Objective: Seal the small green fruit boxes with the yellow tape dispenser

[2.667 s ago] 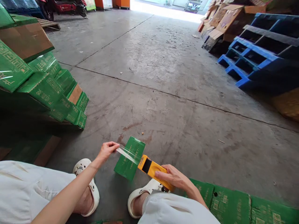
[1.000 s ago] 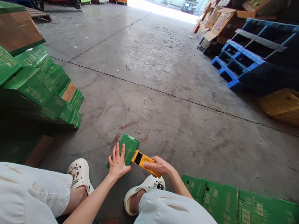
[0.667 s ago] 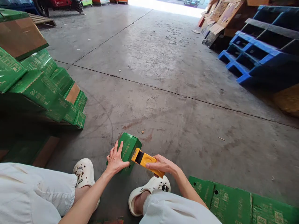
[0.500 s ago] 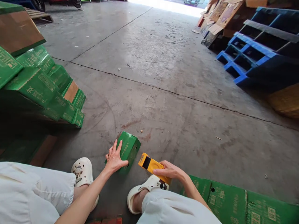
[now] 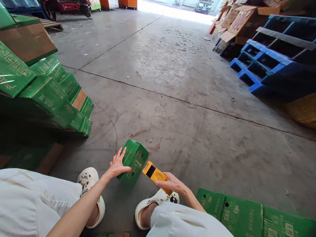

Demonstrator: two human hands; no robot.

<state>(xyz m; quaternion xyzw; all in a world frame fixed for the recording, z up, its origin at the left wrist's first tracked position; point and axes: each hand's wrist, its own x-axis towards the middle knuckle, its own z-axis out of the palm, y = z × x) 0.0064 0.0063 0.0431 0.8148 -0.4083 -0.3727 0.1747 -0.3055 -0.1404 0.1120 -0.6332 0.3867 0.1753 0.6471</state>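
Note:
My left hand grips a small green carton with printed lettering, fingers over its top and thumb along the side towards me. The carton is tilted and sits just beyond my feet. To its right, my right hand is closed around a yellow, flat, hand-held tool with a black panel near its front; its exact kind is not clear. The tool's front end points at the carton's right side, with the two close together. Whether they touch I cannot tell.
Green cartons are stacked at the left. More green cartons lie at the lower right. Blue pallets and brown cardboard stand at the right. My feet in white clogs flank the carton on the concrete floor.
My right hand has moved the yellow tool slightly left, closer to the carton. The carton has turned a little, so more of its right side shows. My view has tilted up slightly.

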